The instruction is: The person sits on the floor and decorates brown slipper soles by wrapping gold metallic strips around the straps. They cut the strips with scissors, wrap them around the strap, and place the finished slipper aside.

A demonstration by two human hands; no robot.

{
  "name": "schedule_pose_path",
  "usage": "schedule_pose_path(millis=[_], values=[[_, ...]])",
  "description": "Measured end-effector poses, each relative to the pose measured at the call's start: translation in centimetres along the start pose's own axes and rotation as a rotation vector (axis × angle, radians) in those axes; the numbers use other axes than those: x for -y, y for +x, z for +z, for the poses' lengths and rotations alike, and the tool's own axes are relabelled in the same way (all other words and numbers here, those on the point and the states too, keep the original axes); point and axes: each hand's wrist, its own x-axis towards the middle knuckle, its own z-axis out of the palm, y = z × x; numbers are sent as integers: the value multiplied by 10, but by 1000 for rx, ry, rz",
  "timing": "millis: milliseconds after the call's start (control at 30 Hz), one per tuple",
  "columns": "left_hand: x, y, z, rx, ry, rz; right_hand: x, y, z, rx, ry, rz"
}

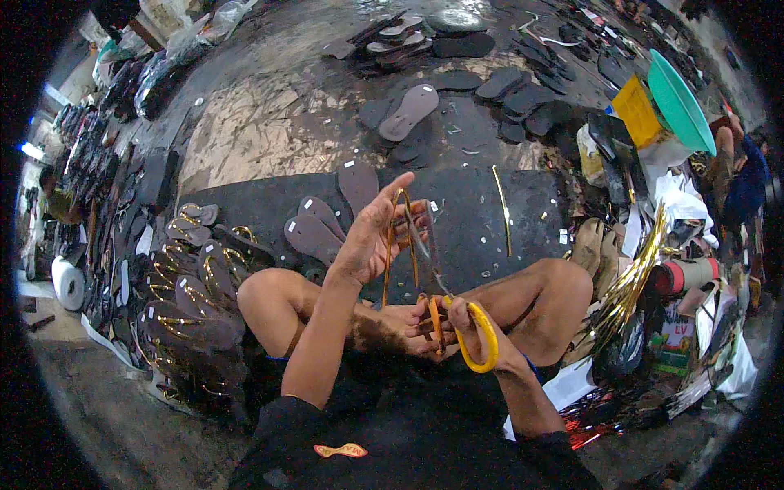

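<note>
My left hand (377, 227) is raised in front of me, its fingers closed around a thin gold strap (389, 273). The strap bends over near the fingertips, and its ends hang down. In my right hand (478, 322) is a pair of scissors (491, 351) with yellow handles. Their metal blades point up toward the left fingers, close to the strap. Whether the blades touch the strap I cannot tell. Both hands are above my crossed legs. Dark sandal soles (314, 237) lie on the black mat beyond my left hand.
Several sandals with gold straps (192, 298) are piled at my left. A bundle of gold strips (633, 282) lies at my right, near a green basin (679, 102) and a yellow container (635, 110). One strip (501, 211) rests on the black mat (469, 208). More soles (411, 113) lie farther off.
</note>
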Motion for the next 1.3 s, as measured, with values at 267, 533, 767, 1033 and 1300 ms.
schedule_pose_path(millis=[267, 533, 767, 1033, 1300], values=[[22, 0, -19, -4, 393, -191, 43, 33, 13, -128, -285, -114], [48, 79, -26, -349, 158, -15, 96, 43, -61, -334, -289, -530], [49, 96, -107, -915, 1863, 202, 195, 28, -220, -759, -1680, -59], [24, 58, -170, -793, 2047, 229, 162, -50, -238, -1022, -1410, -351], [156, 100, -80, -173, 2105, 410, 108, -279, -453, -2091, -952, 98]])
